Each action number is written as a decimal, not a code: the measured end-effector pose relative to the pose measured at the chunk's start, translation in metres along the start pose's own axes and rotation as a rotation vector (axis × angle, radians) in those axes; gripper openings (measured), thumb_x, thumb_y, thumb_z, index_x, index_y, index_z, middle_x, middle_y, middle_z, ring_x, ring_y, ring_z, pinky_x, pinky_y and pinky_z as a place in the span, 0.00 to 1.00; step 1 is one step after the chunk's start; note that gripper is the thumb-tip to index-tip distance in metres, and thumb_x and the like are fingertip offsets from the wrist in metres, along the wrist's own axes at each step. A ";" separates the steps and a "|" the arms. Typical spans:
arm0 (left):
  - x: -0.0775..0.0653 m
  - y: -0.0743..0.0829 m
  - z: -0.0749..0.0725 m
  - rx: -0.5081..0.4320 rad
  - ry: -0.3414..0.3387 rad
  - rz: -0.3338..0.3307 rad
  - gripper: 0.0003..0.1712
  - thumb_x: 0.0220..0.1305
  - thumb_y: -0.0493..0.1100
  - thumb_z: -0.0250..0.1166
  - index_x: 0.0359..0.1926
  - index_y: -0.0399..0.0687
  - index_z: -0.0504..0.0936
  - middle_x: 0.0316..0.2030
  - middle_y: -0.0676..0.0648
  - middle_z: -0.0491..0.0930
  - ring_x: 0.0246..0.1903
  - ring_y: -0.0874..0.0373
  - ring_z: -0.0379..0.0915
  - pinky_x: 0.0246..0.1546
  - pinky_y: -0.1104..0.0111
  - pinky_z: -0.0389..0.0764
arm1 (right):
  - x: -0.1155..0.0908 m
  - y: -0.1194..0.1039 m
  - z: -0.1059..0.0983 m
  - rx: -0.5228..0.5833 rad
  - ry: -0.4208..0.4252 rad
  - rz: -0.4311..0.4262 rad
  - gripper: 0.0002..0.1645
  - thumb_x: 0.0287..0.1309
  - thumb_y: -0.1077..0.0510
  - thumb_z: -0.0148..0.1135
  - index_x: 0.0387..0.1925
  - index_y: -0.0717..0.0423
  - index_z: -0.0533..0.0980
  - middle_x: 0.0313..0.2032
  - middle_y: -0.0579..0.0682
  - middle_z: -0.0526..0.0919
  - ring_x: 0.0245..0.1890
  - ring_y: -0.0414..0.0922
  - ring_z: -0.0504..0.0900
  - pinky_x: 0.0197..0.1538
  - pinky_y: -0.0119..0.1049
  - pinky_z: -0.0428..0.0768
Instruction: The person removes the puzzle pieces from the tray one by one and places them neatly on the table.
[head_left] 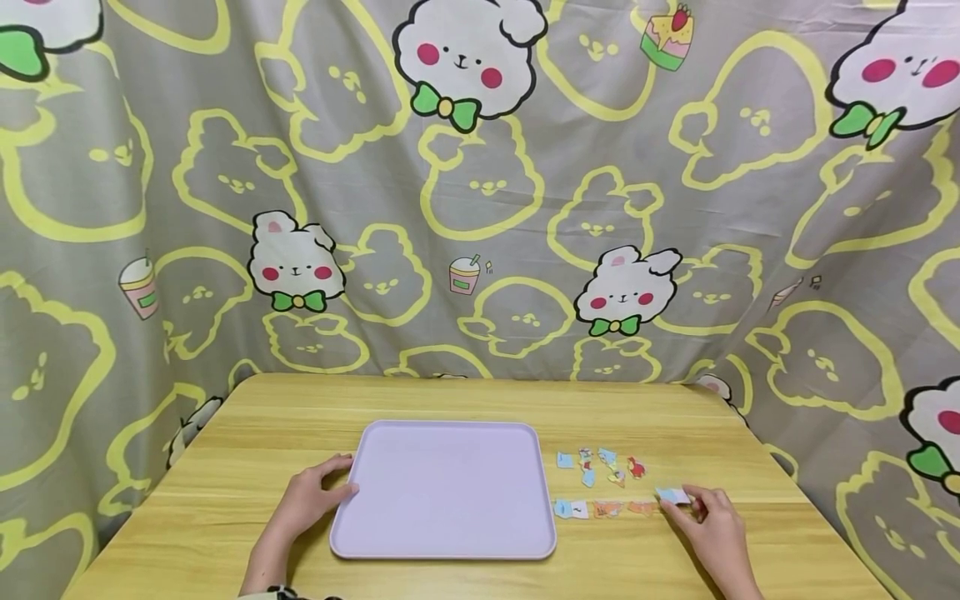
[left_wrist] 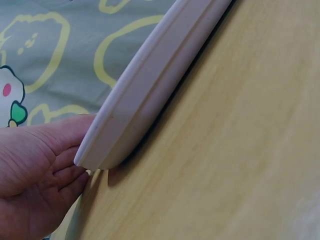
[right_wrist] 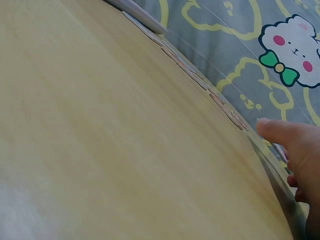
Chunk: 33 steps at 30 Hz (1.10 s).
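Note:
A pale lilac tray point(head_left: 444, 492) lies flat on the wooden table. My left hand point(head_left: 309, 497) rests at its left edge, the thumb reaching over the rim; in the left wrist view, the tray's side wall point(left_wrist: 132, 107) hides the thumb tip of that hand point(left_wrist: 37, 170). Right of the tray, my right hand point(head_left: 712, 521) pinches a light blue and white puzzle piece point(head_left: 675, 496) between thumb and fingers. Beside it runs a row of pieces, among them an orange puzzle piece point(head_left: 607, 508). In the right wrist view the hand point(right_wrist: 300, 150) mostly covers the held piece.
Behind that row lie more pieces, including a small blue one point(head_left: 565, 460) and a red one point(head_left: 636, 467). The wooden table point(head_left: 300, 408) extends around the tray. A grey curtain point(head_left: 375, 192) with cartoon rabbits hangs along the back and sides.

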<state>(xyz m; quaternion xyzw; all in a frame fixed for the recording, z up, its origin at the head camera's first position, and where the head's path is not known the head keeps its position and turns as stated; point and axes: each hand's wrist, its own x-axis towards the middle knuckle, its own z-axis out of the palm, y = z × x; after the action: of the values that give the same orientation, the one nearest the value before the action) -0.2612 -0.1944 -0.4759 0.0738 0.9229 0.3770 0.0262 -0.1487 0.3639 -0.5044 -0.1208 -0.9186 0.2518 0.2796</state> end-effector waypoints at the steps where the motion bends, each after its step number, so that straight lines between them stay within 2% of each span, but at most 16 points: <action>1: 0.000 0.000 0.000 0.000 -0.001 -0.001 0.30 0.60 0.48 0.69 0.61 0.40 0.77 0.65 0.32 0.70 0.67 0.31 0.60 0.67 0.40 0.65 | 0.000 0.000 0.000 -0.003 -0.011 0.006 0.24 0.47 0.55 0.76 0.40 0.71 0.81 0.27 0.50 0.71 0.24 0.32 0.61 0.26 0.27 0.62; 8: -0.001 0.000 0.000 0.005 0.003 0.004 0.30 0.60 0.48 0.69 0.61 0.40 0.77 0.65 0.32 0.70 0.67 0.30 0.61 0.67 0.39 0.64 | 0.000 -0.001 -0.003 -0.021 -0.088 0.035 0.27 0.51 0.52 0.74 0.42 0.72 0.80 0.28 0.50 0.70 0.25 0.35 0.60 0.27 0.28 0.61; 17: -0.001 0.001 0.000 0.000 0.004 0.011 0.30 0.60 0.48 0.69 0.61 0.39 0.77 0.65 0.31 0.71 0.67 0.30 0.61 0.67 0.40 0.65 | 0.001 -0.003 -0.005 -0.055 -0.164 0.048 0.29 0.53 0.52 0.73 0.44 0.74 0.79 0.29 0.51 0.67 0.28 0.40 0.61 0.28 0.28 0.60; 26: -0.001 0.002 -0.001 -0.014 0.001 0.008 0.30 0.61 0.47 0.69 0.61 0.38 0.77 0.65 0.32 0.70 0.67 0.31 0.60 0.67 0.40 0.64 | 0.002 -0.004 -0.006 -0.082 -0.169 0.024 0.29 0.54 0.51 0.72 0.43 0.76 0.79 0.27 0.50 0.65 0.26 0.40 0.59 0.28 0.28 0.58; 33: -0.002 0.002 -0.001 -0.016 -0.005 -0.003 0.30 0.61 0.47 0.69 0.62 0.38 0.76 0.65 0.32 0.70 0.68 0.31 0.59 0.68 0.40 0.63 | 0.000 -0.003 -0.005 -0.102 -0.131 -0.029 0.29 0.51 0.51 0.73 0.41 0.76 0.81 0.24 0.48 0.64 0.24 0.37 0.57 0.27 0.28 0.58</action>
<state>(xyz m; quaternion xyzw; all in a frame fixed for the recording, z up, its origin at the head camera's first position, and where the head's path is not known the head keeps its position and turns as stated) -0.2594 -0.1934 -0.4740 0.0730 0.9198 0.3843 0.0297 -0.1463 0.3636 -0.4995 -0.1049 -0.9483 0.2078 0.2159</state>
